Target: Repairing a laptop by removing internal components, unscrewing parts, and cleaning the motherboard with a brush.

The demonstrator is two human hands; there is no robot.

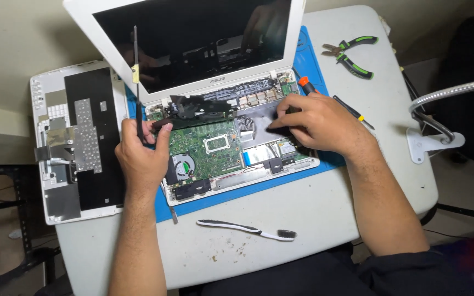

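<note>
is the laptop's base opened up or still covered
Opened up: the laptop shows its bare green circuit board and fan.

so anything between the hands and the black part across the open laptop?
Nothing visible. The left hand already grips the black part at its left end, and the right hand rests on the laptop base beside it, fingertips on a dark piece.

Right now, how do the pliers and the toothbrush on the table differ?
The pliers lie at the far right corner, jaws slightly open, with black-and-green handles; the toothbrush lies at the near edge, a slim white-and-black stick. The pliers are metal-tipped, the toothbrush dark-bristled. Both rest untouched on the white table, off the blue mat.
</note>
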